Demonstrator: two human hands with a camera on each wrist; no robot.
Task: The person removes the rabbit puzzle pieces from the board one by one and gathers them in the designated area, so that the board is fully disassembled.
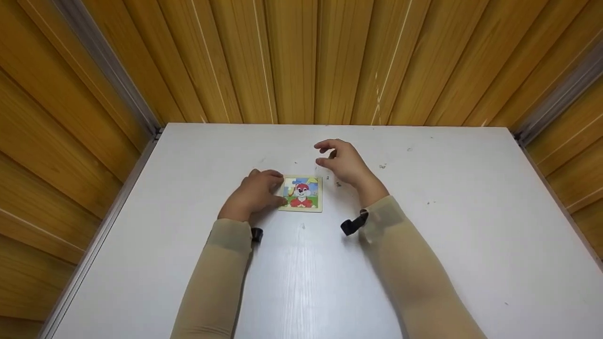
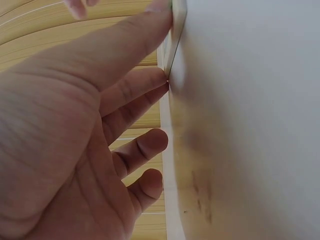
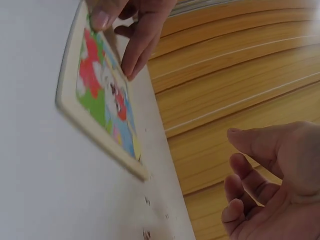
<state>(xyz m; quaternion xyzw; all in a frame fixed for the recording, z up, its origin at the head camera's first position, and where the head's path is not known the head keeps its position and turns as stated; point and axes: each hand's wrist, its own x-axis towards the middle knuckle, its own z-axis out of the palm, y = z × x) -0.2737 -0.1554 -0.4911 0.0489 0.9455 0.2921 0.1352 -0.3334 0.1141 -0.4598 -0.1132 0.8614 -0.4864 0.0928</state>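
A square wooden jigsaw puzzle with a pale frame lies flat on the white table. Its picture shows a red and white cartoon animal on green and blue. My left hand holds the puzzle by its left side, the thumb at the near corner and the fingers by the far one. In the left wrist view, the thumb lies on the frame's edge. Off the puzzle's far right corner, my right hand hovers with loosely bent fingers. Nothing shows between that thumb and those fingers in the right wrist view.
The white table meets a wood-patterned wall at the back. More wood-patterned panels stand at both sides, with grey metal strips at the corners. Several small dark marks dot the tabletop right of the puzzle. Each wrist wears a black strap.
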